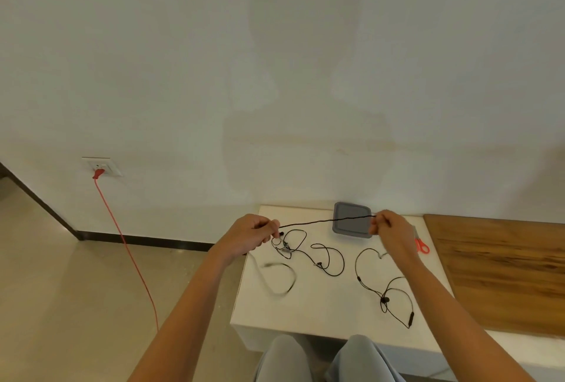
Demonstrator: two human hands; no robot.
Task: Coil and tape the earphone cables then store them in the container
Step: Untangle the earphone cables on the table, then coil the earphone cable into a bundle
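A black earphone cable is stretched taut above the white table. My left hand pinches its left end and my right hand pinches its right end. A blurred loop of this cable hangs below my left hand. Another black earphone cable lies loose at the table's middle, and a third earphone cable sprawls at the right. The grey lidded container sits at the table's back, behind the taut cable.
Red-handled scissors lie right of my right hand, partly hidden by it. A wooden board adjoins the table on the right. A red cord runs from a wall socket down to the floor at left.
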